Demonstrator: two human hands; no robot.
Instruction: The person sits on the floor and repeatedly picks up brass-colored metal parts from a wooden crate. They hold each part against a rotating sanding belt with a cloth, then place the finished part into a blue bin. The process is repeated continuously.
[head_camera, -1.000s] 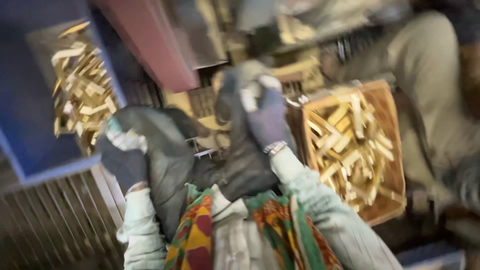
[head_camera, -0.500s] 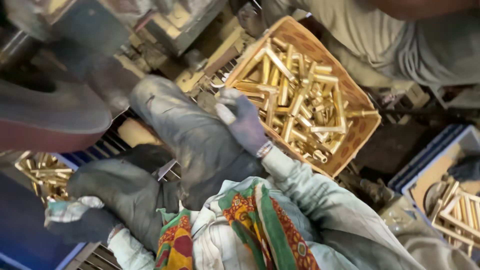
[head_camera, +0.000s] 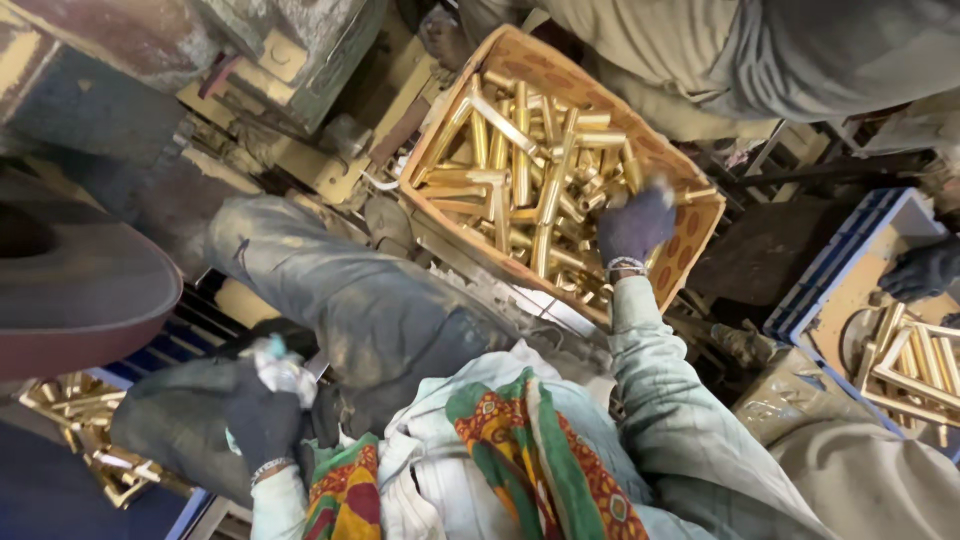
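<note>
My right hand, in a dark glove, reaches into an orange crate and rests among several shiny brass tube parts. Its fingers curl over the pile, and blur hides whether they hold a piece. My left hand, also in a dark glove, sits low by my lap and grips a crumpled whitish cloth. My knee in dirty grey trousers lies between the two hands.
A dark red machine wheel looms at the left, with more brass pieces below it. At the right, a blue crate holds brass frames, with another person's gloved hand over it. Someone else sits behind the orange crate.
The view swung and steadied. My right hand went from in front of my knee out into the orange crate. My left hand stayed low with the cloth.
</note>
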